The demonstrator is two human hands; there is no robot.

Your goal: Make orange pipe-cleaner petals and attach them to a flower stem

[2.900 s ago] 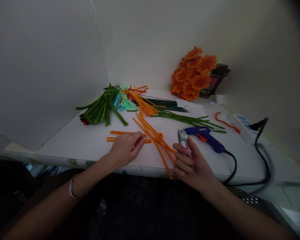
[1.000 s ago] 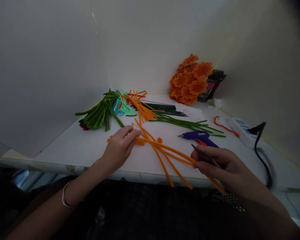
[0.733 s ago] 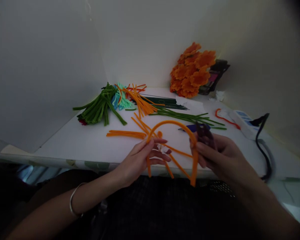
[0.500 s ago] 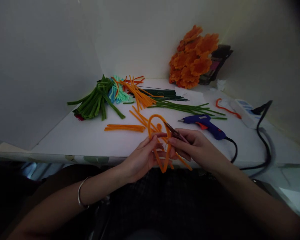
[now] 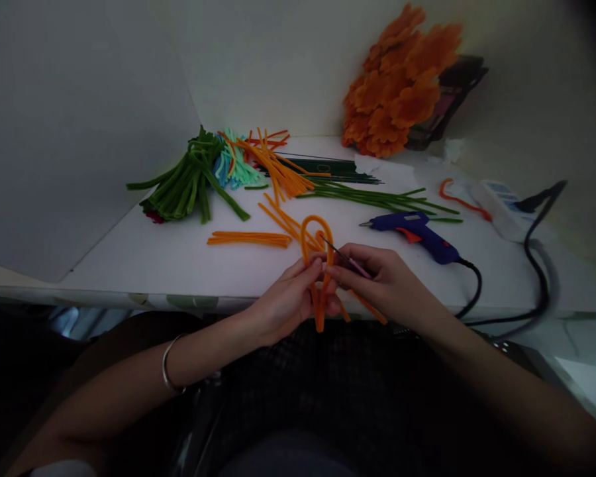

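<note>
An orange pipe cleaner (image 5: 316,233) is folded into a narrow loop, and both hands pinch its two legs together at the table's front edge. My left hand (image 5: 287,303) grips it from the left. My right hand (image 5: 377,285) grips it from the right and also holds small scissors (image 5: 342,258) that point up and left towards the loop. More loose orange pipe cleaners (image 5: 248,238) lie on the white table (image 5: 169,258) just behind the hands.
A blue glue gun (image 5: 414,228) with a black cord lies to the right. Green pipe cleaners (image 5: 183,185), teal ones (image 5: 233,169), thin green stems (image 5: 372,199), orange flowers (image 5: 402,79) and a power strip (image 5: 499,205) sit further back. White walls enclose the table.
My left hand picked an orange pipe cleaner off the table. Both hands then bent it from a wide arch into a tight loop. The view tipped downward.
</note>
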